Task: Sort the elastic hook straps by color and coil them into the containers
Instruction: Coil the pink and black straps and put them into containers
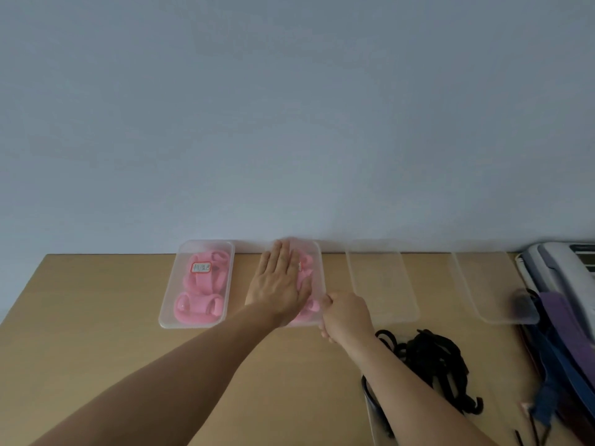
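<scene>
left grip (277, 284): bare, forearm bare to frame edge | right grip (346, 313): bare, forearm likewise bare

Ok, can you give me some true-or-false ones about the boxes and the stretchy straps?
1. The left hand lies flat on top of the second container. True.
2. The leftmost container holds black straps. False: it holds pink straps.
3. The black straps lie in a loose pile on the table. True.
4. The right hand is picking up a black strap. False: it grips the near edge of the second container.
</scene>
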The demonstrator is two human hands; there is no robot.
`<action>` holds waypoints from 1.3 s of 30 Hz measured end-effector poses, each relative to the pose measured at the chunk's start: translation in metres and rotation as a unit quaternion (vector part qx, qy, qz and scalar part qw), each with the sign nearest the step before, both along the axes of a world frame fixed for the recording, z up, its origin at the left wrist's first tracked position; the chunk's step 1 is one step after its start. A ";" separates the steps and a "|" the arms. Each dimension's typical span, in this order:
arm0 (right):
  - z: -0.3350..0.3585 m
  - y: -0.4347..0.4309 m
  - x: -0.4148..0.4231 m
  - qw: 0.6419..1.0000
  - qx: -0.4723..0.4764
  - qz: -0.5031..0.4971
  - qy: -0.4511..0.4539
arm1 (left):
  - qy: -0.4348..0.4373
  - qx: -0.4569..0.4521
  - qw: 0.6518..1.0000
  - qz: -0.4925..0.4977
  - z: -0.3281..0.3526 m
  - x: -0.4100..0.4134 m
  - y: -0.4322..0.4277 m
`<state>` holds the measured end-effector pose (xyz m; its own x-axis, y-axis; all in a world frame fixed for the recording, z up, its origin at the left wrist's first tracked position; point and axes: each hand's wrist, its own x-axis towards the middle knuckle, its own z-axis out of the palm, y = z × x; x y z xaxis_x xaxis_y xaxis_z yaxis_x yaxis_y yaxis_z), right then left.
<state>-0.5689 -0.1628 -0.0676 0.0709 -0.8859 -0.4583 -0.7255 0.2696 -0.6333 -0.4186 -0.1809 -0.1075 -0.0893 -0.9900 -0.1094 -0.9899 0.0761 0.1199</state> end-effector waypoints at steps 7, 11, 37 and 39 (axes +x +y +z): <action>-0.002 -0.003 -0.006 0.996 0.045 0.068 -0.026 | 0.012 -0.015 1.000 0.007 -0.007 -0.006 0.023; -0.012 -0.004 -0.011 0.991 0.082 0.049 -0.096 | -0.003 -0.013 1.000 -0.015 -0.006 -0.001 0.017; 0.063 0.052 -0.171 0.969 -0.194 0.036 0.146 | 0.232 0.075 0.967 -0.072 0.084 -0.118 0.061; 0.060 0.057 -0.191 0.975 -0.176 0.024 0.131 | 0.238 0.099 0.963 -0.073 0.087 -0.129 0.065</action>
<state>-0.7595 -0.1056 -0.0074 0.0381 -0.9901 -0.1352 -0.8811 0.0305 -0.4719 -0.5473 -0.1162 -0.0205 -0.3129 -0.9268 -0.2075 -0.7994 0.1391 0.5844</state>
